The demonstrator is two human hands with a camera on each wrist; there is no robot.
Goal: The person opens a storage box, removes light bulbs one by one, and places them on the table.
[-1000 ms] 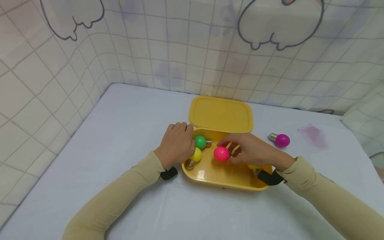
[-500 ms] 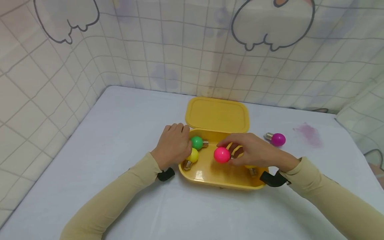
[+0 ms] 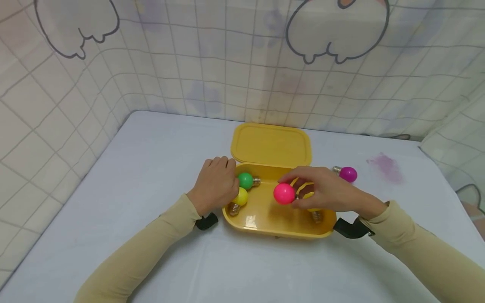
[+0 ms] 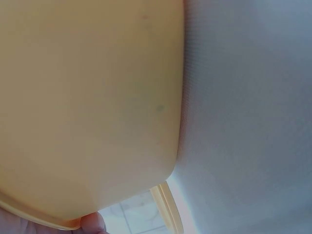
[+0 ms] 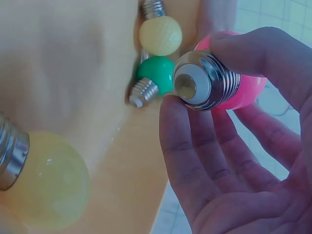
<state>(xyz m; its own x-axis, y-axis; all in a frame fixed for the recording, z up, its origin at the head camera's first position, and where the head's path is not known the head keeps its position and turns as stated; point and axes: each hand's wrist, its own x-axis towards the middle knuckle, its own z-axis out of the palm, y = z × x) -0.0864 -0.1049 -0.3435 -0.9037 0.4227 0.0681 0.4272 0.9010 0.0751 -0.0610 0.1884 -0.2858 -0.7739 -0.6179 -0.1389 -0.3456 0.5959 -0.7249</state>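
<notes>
My right hand [image 3: 327, 189] pinches a pink light bulb [image 3: 283, 193] over a yellow plastic box [image 3: 265, 225]. The right wrist view shows thumb and fingertips around the bulb's metal screw base [image 5: 209, 80], its end turned toward that camera. At the box's left end, my left hand [image 3: 215, 185] grips the rim; some fingers [image 4: 92, 223] show by the rim in the left wrist view. Just inside that end lie a green bulb [image 3: 245, 180] and a yellow bulb [image 3: 241, 196]. Another yellow bulb [image 5: 48, 180] lies at the right end, partly hidden by my right hand in the head view.
A flat yellow lid [image 3: 270, 145] lies behind the box on the white-covered table [image 3: 170, 139]. Right of the box is a purple bulb [image 3: 348, 174], close behind my right hand, with a pink stain [image 3: 387, 168] beyond it. Grid-patterned cloth [image 3: 227, 67] hangs along the back and left.
My right hand, with the pink bulb, has shifted a little to the right over the box. The left hand keeps its place on the rim. The head view has turned slightly.
</notes>
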